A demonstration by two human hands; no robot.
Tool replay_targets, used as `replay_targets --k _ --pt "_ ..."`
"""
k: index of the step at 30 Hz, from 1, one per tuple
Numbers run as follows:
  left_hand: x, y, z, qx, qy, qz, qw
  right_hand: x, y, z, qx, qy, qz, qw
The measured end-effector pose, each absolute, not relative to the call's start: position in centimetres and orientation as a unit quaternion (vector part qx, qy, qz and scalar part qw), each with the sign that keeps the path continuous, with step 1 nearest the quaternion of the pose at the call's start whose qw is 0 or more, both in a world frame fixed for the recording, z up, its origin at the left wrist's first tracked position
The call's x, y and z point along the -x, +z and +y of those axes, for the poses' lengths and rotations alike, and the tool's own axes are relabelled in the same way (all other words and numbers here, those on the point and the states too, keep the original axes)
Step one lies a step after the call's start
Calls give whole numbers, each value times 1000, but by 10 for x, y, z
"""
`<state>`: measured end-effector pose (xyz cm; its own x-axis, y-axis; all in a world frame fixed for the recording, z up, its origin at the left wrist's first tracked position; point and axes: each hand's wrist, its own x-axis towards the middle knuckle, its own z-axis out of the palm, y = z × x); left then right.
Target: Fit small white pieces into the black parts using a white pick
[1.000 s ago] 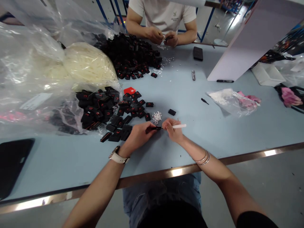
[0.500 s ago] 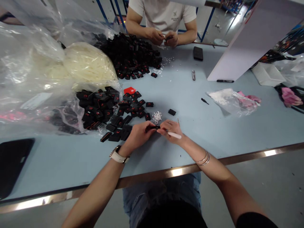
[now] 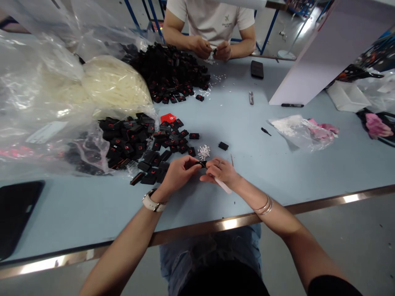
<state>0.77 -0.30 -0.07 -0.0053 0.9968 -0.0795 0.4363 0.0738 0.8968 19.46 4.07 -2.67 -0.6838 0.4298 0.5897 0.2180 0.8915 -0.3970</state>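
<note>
The table (image 3: 308, 172) gives the work its base; resting the forearms (image 3: 132, 238) on its front edge would likely steady fine finger work. The clear bag (image 3: 114, 82) spreads over its left side, with a pile (image 3: 126, 139) of black pieces spilling from beside it, so the left elbow is best held out from these.

Both forearms reach in from the near edge and converge, wrists low, so the hands nearly meet ahead of the body. The left hand (image 3: 180, 170) pinches the part between thumb and fingers. The right hand (image 3: 225, 172) is curled over the white tool (image 3: 223, 186), fingertips at the part's right end, while one digit, seemingly the thumb, points left below it. The tool's pale end slants down towards the body; its other end is hidden.

The black part (image 3: 202, 163) sits between the two hands, just nearer the body than the white pegs (image 3: 204, 152). A firm left pinch and small, straight right-hand pushes should serve best, with fingertips clear of the tool's hidden end.
</note>
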Motion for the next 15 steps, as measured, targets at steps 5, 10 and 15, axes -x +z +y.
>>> replay_targets --k 5,10,15 --pt "-7 3 -2 -540 353 599 474 -196 -33 41 157 36 -922 351" --pt "-5 1 -2 -519 355 579 519 -196 -32 42 171 5 -919 354" --pt "-5 -2 -2 -537 353 575 506 -197 -33 45 186 13 -903 388"
